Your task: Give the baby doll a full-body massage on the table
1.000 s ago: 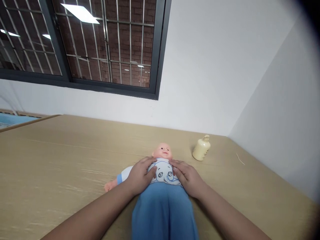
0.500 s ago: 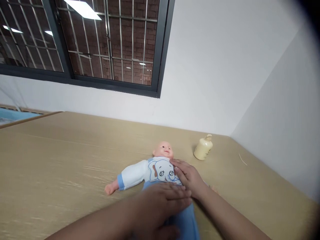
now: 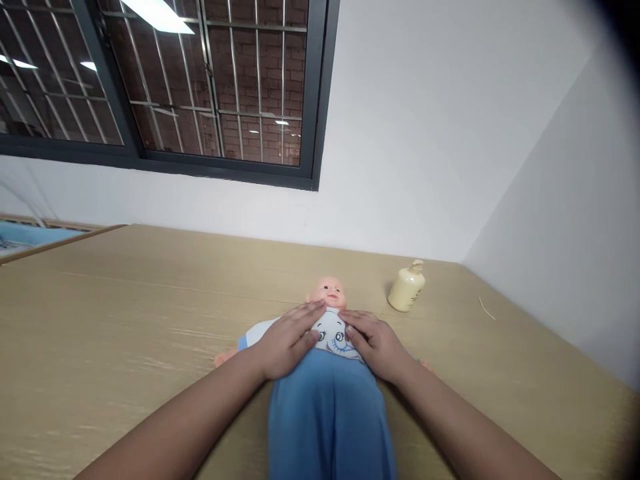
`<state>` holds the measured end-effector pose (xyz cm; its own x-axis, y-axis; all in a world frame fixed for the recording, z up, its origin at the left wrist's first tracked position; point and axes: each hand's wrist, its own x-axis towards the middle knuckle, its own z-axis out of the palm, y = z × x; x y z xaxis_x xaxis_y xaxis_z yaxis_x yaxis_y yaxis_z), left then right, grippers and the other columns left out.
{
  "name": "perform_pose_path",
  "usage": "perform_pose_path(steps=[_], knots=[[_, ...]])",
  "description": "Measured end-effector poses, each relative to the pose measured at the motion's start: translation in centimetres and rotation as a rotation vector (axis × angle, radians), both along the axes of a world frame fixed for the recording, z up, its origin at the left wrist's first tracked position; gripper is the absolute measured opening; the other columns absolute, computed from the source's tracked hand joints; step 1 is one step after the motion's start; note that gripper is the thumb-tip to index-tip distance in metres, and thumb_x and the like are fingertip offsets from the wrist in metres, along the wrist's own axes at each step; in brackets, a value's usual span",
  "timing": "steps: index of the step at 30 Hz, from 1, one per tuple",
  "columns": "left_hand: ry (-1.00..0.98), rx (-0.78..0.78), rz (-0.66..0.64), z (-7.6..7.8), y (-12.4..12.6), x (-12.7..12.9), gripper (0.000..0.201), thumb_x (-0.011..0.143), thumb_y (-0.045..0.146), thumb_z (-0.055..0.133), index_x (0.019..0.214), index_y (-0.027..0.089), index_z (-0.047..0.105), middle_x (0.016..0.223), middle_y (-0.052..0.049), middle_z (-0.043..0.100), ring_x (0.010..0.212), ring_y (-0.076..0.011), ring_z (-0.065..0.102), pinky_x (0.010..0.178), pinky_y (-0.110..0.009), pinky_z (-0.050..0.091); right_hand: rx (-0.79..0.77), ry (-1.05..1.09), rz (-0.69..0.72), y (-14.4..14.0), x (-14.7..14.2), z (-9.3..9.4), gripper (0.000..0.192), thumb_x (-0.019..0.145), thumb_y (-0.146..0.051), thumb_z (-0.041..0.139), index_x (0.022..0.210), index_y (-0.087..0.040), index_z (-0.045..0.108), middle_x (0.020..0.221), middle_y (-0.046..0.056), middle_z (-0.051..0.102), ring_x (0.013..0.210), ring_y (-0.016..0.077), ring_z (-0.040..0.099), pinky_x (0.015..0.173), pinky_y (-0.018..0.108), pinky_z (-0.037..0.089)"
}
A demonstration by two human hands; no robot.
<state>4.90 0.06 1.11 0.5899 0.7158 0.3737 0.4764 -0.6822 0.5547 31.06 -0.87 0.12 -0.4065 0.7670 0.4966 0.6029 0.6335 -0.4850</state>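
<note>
A baby doll lies on its back on the table, head toward the wall. It wears a white top with an elephant face and blue trousers. My left hand rests flat on the left side of the doll's chest, fingertips just below its chin. On the other side of the chest lies my right hand, also flat, its fingers near the neck. The elephant's eyes show between my thumbs. Both hands partly cover the doll's sleeves.
A cream pump bottle stands upright beyond my right hand. Farther right, a thin pale strip lies on the wooden table. A white wall and a dark-framed barred window rise behind. Something light blue sits past the table's left edge.
My left hand has moved up from the doll's lower belly to its chest, uncovering the blue trousers. My right hand stays on the chest.
</note>
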Motion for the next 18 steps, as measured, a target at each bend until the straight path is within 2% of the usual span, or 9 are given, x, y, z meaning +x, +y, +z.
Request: perform_pose_path(steps=[2,4,6,9,11,13,16,18], knots=[[-0.077,0.014,0.087,-0.3,0.1,0.1,0.044,0.100,0.039,0.045,0.140,0.025,0.055,0.146,-0.009,0.053,0.133,-0.0261,0.048,0.114,-0.043,0.038,-0.005,0.000,-0.004,0.1,0.1,-0.1,0.035,0.098,-0.035,0.051,0.128,-0.024,0.065,0.127,0.010,0.067,0.119,0.0257,0.061,0.104,0.049,0.049],[-0.120,0.009,0.125,-0.4,0.1,0.2,0.040,0.098,0.040,0.047,0.132,0.024,0.061,0.135,-0.010,0.060,0.124,-0.0259,0.055,0.107,-0.041,0.044,-0.009,-0.009,-0.005,0.3,0.2,0.0,0.036,0.099,-0.034,0.050,0.129,-0.023,0.064,0.128,0.009,0.067,0.119,0.0253,0.061,0.104,0.048,0.049],[-0.131,-0.001,0.119,-0.3,0.1,0.4,0.039,0.098,0.041,0.049,0.130,0.023,0.062,0.131,-0.010,0.063,0.121,-0.0258,0.056,0.106,-0.041,0.044,0.001,-0.033,-0.003,0.1,0.3,0.4,0.036,0.099,-0.033,0.049,0.130,-0.022,0.063,0.129,0.009,0.066,0.120,0.0246,0.060,0.105,0.047,0.048],[-0.157,-0.020,0.108,-0.3,0.2,0.4,0.039,0.098,0.041,0.049,0.130,0.024,0.063,0.131,-0.009,0.063,0.122,-0.0256,0.056,0.107,-0.041,0.043,0.062,-0.095,0.030,-1.3,-0.3,2.2,0.037,0.098,-0.030,0.049,0.132,-0.020,0.061,0.133,0.010,0.063,0.127,0.0251,0.055,0.110,0.048,0.043],[-0.176,-0.051,0.099,-0.2,0.3,0.4,0.039,0.098,0.041,0.049,0.130,0.025,0.063,0.133,-0.008,0.063,0.123,-0.0260,0.056,0.108,-0.041,0.042,0.093,-0.143,0.150,-3.3,-1.4,3.8,0.039,0.097,-0.028,0.049,0.134,-0.020,0.059,0.136,0.009,0.061,0.132,0.0249,0.051,0.113,0.047,0.039],[-0.190,-0.086,0.098,-0.2,0.3,0.3,0.039,0.098,0.040,0.049,0.131,0.026,0.063,0.136,-0.008,0.061,0.125,-0.0263,0.055,0.109,-0.042,0.041,0.040,-0.186,0.390,-5.7,-2.9,5.4,0.041,0.096,-0.027,0.050,0.136,-0.021,0.056,0.138,0.007,0.060,0.132,0.0206,0.051,0.115,0.039,0.038],[-0.188,-0.112,0.086,-0.2,0.4,0.1,0.038,0.096,0.036,0.052,0.131,0.027,0.063,0.137,-0.007,0.061,0.126,-0.0258,0.055,0.110,-0.041,0.041,-0.072,-0.316,0.648,-8.2,-4.9,6.8,0.043,0.098,-0.041,0.051,0.136,-0.019,0.058,0.137,0.006,0.061,0.138,0.0188,0.045,0.119,0.033,0.030],[-0.178,-0.107,0.066,-0.1,0.4,0.0,0.038,0.095,0.034,0.054,0.131,0.026,0.063,0.136,-0.007,0.061,0.127,-0.0256,0.055,0.110,-0.040,0.041,-0.117,-0.382,0.649,-8.4,-5.2,6.8,0.053,0.097,-0.049,0.052,0.141,-0.018,0.053,0.143,0.007,0.055,0.141,0.0213,0.040,0.122,0.036,0.023]])
